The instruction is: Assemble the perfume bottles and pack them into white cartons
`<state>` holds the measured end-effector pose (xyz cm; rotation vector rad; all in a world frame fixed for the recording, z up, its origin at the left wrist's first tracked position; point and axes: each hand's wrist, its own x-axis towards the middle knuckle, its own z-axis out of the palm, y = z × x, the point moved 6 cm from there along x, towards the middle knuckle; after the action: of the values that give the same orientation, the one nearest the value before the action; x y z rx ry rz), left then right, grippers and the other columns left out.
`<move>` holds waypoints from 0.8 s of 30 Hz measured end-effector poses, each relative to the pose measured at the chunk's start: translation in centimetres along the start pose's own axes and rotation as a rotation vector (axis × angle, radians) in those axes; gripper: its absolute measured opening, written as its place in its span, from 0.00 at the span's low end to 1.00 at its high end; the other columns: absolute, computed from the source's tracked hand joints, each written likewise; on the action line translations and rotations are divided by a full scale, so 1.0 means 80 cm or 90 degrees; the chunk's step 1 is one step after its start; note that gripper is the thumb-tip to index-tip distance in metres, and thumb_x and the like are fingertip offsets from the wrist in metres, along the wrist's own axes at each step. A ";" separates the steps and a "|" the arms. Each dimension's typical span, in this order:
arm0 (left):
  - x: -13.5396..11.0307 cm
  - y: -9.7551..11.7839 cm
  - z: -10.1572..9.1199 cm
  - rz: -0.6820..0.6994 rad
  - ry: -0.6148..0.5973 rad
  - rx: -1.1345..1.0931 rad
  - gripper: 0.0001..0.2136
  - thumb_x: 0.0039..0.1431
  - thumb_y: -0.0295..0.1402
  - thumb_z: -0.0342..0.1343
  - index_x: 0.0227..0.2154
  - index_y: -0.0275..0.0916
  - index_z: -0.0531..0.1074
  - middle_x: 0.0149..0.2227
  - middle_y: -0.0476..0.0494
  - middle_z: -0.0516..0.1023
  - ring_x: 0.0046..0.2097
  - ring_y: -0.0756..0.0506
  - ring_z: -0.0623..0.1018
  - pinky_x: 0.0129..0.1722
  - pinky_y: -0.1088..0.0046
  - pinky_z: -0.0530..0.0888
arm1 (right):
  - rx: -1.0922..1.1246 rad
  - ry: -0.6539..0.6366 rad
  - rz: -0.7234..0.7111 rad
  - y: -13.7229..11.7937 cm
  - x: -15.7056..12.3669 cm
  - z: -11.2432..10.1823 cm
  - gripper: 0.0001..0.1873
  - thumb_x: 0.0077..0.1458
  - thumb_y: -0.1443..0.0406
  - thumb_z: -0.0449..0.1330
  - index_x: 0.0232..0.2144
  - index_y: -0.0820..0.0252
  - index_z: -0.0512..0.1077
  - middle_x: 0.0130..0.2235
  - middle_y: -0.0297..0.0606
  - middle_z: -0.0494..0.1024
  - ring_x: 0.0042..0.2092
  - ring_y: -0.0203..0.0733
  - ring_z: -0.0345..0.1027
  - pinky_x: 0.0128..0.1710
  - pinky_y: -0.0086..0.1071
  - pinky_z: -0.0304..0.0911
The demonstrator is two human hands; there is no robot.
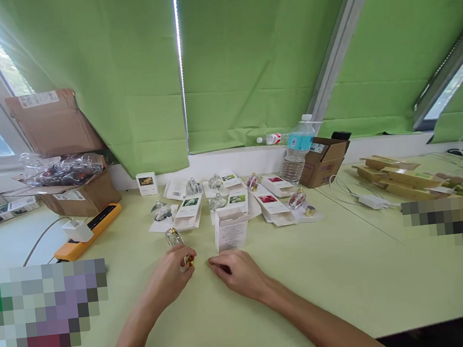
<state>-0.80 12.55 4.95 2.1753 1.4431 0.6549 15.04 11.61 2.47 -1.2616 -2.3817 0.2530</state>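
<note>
Before the open white box: bottle-fitting step, seemingly.
Now left hand pinches glass bottle by gold cap; right hand pinches something tiny; next needs steady alignment.

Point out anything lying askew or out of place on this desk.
A clear plastic bottle with a red label lies on its side on the white window ledge. A small gold cap sits loose beside a small glass bottle. The left hand grips another gold cap. Nothing looks spilled.
</note>
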 end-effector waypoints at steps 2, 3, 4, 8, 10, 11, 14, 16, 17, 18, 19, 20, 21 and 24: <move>-0.001 -0.001 -0.001 0.000 -0.002 0.003 0.11 0.54 0.28 0.49 0.37 0.43 0.73 0.38 0.47 0.74 0.33 0.48 0.71 0.35 0.72 0.67 | -0.015 0.002 0.001 0.000 0.001 0.000 0.15 0.62 0.65 0.49 0.27 0.57 0.72 0.25 0.32 0.73 0.28 0.36 0.64 0.28 0.29 0.48; -0.002 -0.001 -0.002 0.000 -0.004 0.004 0.11 0.54 0.28 0.49 0.37 0.43 0.73 0.39 0.47 0.74 0.33 0.48 0.71 0.35 0.72 0.67 | -0.018 0.002 0.001 0.000 0.001 0.001 0.14 0.62 0.65 0.48 0.28 0.57 0.71 0.25 0.33 0.73 0.28 0.36 0.64 0.28 0.28 0.49; -0.003 -0.002 -0.003 -0.002 -0.005 0.004 0.11 0.54 0.29 0.50 0.38 0.43 0.73 0.39 0.47 0.73 0.33 0.48 0.71 0.34 0.72 0.67 | -0.016 0.002 0.002 -0.001 0.001 0.001 0.14 0.62 0.65 0.48 0.28 0.57 0.71 0.26 0.33 0.74 0.29 0.36 0.64 0.29 0.28 0.49; -0.004 0.000 -0.007 -0.006 0.003 -0.003 0.12 0.54 0.37 0.54 0.42 0.44 0.73 0.40 0.46 0.73 0.32 0.47 0.71 0.33 0.71 0.67 | -0.002 -0.004 0.006 -0.001 0.002 0.001 0.15 0.63 0.65 0.48 0.31 0.57 0.73 0.29 0.34 0.76 0.31 0.37 0.66 0.30 0.28 0.51; -0.003 0.003 -0.013 -0.001 0.031 -0.003 0.13 0.56 0.42 0.52 0.40 0.43 0.73 0.38 0.46 0.74 0.30 0.48 0.71 0.32 0.71 0.67 | -0.004 -0.009 0.009 -0.002 0.002 0.001 0.15 0.63 0.64 0.47 0.31 0.57 0.73 0.29 0.35 0.76 0.31 0.38 0.67 0.31 0.29 0.51; -0.002 0.005 -0.017 0.003 0.053 0.000 0.12 0.57 0.43 0.51 0.37 0.43 0.74 0.37 0.47 0.74 0.29 0.48 0.70 0.31 0.72 0.66 | -0.005 -0.012 0.010 -0.002 0.002 0.000 0.15 0.63 0.64 0.47 0.31 0.57 0.73 0.29 0.35 0.76 0.31 0.38 0.67 0.31 0.29 0.51; -0.002 0.007 -0.035 0.006 0.147 0.013 0.14 0.59 0.44 0.48 0.27 0.41 0.72 0.30 0.48 0.72 0.26 0.49 0.67 0.28 0.73 0.65 | 0.003 -0.018 0.016 -0.002 0.002 -0.001 0.15 0.63 0.63 0.48 0.32 0.56 0.73 0.29 0.35 0.76 0.31 0.38 0.67 0.31 0.29 0.53; -0.003 0.000 -0.049 -0.019 0.225 0.016 0.15 0.60 0.44 0.47 0.25 0.41 0.70 0.27 0.49 0.71 0.25 0.50 0.67 0.28 0.73 0.65 | 0.014 -0.023 0.023 -0.002 0.001 -0.002 0.14 0.63 0.63 0.48 0.32 0.56 0.73 0.30 0.35 0.76 0.32 0.39 0.67 0.32 0.29 0.54; -0.004 -0.005 -0.055 -0.041 0.264 0.016 0.14 0.60 0.44 0.47 0.27 0.41 0.70 0.28 0.49 0.72 0.25 0.50 0.67 0.28 0.73 0.65 | 0.017 -0.024 0.027 -0.001 0.001 -0.002 0.14 0.63 0.63 0.49 0.33 0.56 0.73 0.30 0.35 0.76 0.32 0.39 0.67 0.32 0.29 0.54; -0.005 -0.013 -0.060 -0.068 0.295 0.015 0.13 0.59 0.44 0.47 0.30 0.41 0.70 0.30 0.49 0.73 0.25 0.50 0.68 0.29 0.73 0.66 | 0.020 -0.023 0.031 -0.001 0.001 -0.002 0.13 0.63 0.63 0.49 0.33 0.56 0.73 0.30 0.35 0.76 0.33 0.39 0.67 0.33 0.29 0.54; -0.005 -0.021 -0.063 -0.095 0.316 0.014 0.12 0.59 0.42 0.47 0.34 0.42 0.70 0.33 0.48 0.74 0.25 0.50 0.69 0.29 0.72 0.66 | 0.023 -0.021 0.034 -0.001 0.001 -0.003 0.13 0.63 0.63 0.49 0.34 0.56 0.73 0.30 0.35 0.77 0.33 0.39 0.68 0.33 0.29 0.54; -0.005 -0.029 -0.063 -0.122 0.325 0.012 0.11 0.58 0.41 0.48 0.39 0.42 0.69 0.38 0.46 0.74 0.26 0.50 0.71 0.30 0.72 0.67 | 0.026 -0.020 0.036 0.000 0.000 -0.003 0.13 0.63 0.63 0.49 0.35 0.56 0.73 0.31 0.35 0.77 0.33 0.39 0.68 0.33 0.29 0.55; -0.003 -0.037 -0.061 -0.142 0.317 0.006 0.14 0.57 0.38 0.48 0.44 0.42 0.67 0.43 0.44 0.74 0.27 0.50 0.72 0.32 0.71 0.68 | 0.029 -0.020 0.036 0.000 0.000 -0.003 0.12 0.63 0.63 0.49 0.36 0.57 0.73 0.31 0.35 0.77 0.34 0.39 0.68 0.33 0.29 0.55; 0.005 -0.053 -0.046 -0.166 0.251 -0.028 0.23 0.55 0.32 0.47 0.55 0.40 0.60 0.51 0.39 0.71 0.28 0.50 0.74 0.35 0.70 0.70 | 0.042 -0.019 0.037 0.001 0.000 -0.003 0.12 0.62 0.64 0.50 0.41 0.57 0.73 0.34 0.36 0.78 0.36 0.40 0.70 0.35 0.29 0.56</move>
<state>-5.96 14.80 5.39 1.8472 1.8487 1.0464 15.17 11.61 2.63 -1.3075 -2.3440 0.3674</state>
